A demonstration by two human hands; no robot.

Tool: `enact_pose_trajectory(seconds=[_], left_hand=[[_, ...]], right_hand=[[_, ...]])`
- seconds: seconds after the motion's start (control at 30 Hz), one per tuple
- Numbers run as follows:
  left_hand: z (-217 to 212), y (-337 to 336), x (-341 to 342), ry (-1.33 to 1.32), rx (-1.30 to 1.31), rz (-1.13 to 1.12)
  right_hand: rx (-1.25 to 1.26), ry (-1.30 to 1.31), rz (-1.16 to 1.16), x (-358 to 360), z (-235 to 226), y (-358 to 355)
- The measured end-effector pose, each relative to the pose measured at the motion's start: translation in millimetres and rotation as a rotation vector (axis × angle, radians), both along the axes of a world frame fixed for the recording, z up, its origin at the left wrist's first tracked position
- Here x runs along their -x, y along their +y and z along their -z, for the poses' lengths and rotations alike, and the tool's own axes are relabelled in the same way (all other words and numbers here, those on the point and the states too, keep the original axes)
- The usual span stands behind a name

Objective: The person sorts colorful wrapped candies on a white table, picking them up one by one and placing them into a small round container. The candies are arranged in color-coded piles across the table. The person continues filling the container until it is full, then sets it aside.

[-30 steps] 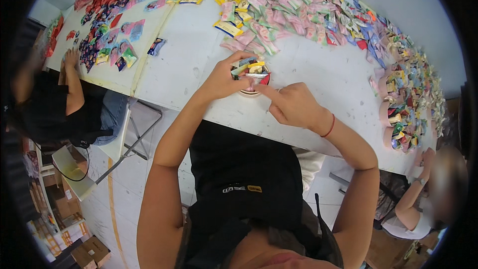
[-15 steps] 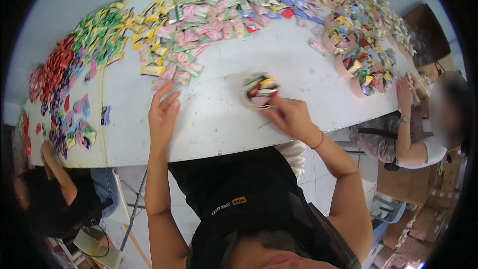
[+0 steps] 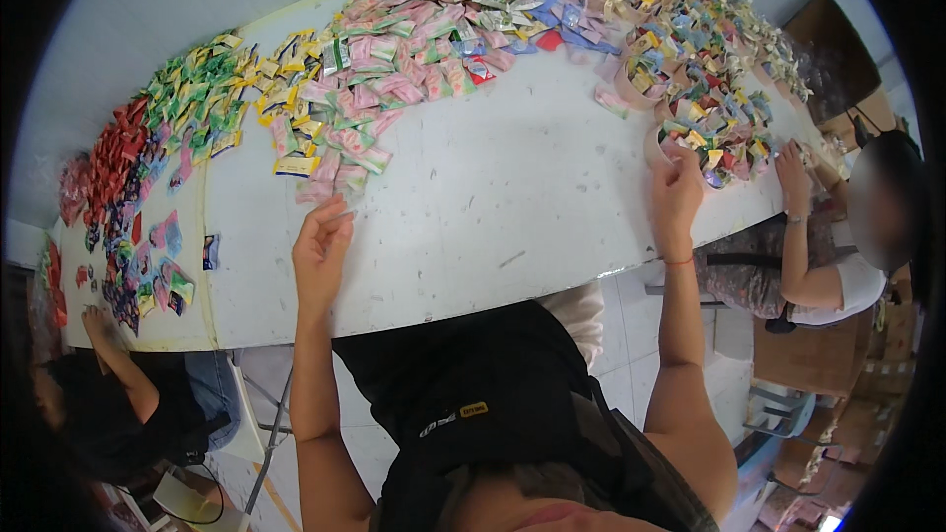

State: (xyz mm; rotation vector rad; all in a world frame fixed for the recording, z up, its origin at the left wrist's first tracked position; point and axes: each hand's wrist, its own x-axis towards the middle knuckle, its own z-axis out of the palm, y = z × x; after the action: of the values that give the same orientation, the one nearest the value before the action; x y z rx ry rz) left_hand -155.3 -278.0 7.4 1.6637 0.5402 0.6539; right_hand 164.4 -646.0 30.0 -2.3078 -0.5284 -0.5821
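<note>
At the right side of the table my right hand (image 3: pixel 678 192) is closed on the rim of a small round pale-pink tub (image 3: pixel 653 146), which is full of small wrapped packets in mixed colours. The fingers partly cover this tub, and it stands against other filled tubs. Over the left middle of the table, my left hand (image 3: pixel 323 241) holds nothing that I can see; its fingers are loosely bent and apart. Its fingertips are just in front of the nearest pink packets (image 3: pixel 350 180).
Packets lie heaped along the far edge: red (image 3: pixel 120 138), green (image 3: pixel 197 89), yellow (image 3: pixel 294 165), pink (image 3: pixel 399 49) and blue (image 3: pixel 581 30). More filled tubs (image 3: pixel 636 84) stand at the right. One co-worker's hand (image 3: pixel 793 177) is at the right edge, another's (image 3: pixel 99 323) at the left.
My right hand has carried the filled tub from the table's middle rightward to the other tubs. My left hand stays near the pink packets, its fingers more bent.
</note>
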Motion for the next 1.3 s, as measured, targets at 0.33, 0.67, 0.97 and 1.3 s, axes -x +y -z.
enact_pose_trajectory(seconds=[0.33,0.67,0.97,1.3], left_hand=[[5,2,0,0.004,-0.013,0.013],[-1,-4,5,-0.011,-0.068,0.021],[2,-1,0,-0.036,-0.055,-0.026],[-28,-44,-50,0.007,-0.150,0.060]], right_hand=[[0.424,-0.088,-0.217,-77,6,95],[0.299,-0.243,-0.466,-72,-2,98],[0.252,0.054,-0.503,-85,12,142],[-0.384,1.490,-1.211,58,-2,186]])
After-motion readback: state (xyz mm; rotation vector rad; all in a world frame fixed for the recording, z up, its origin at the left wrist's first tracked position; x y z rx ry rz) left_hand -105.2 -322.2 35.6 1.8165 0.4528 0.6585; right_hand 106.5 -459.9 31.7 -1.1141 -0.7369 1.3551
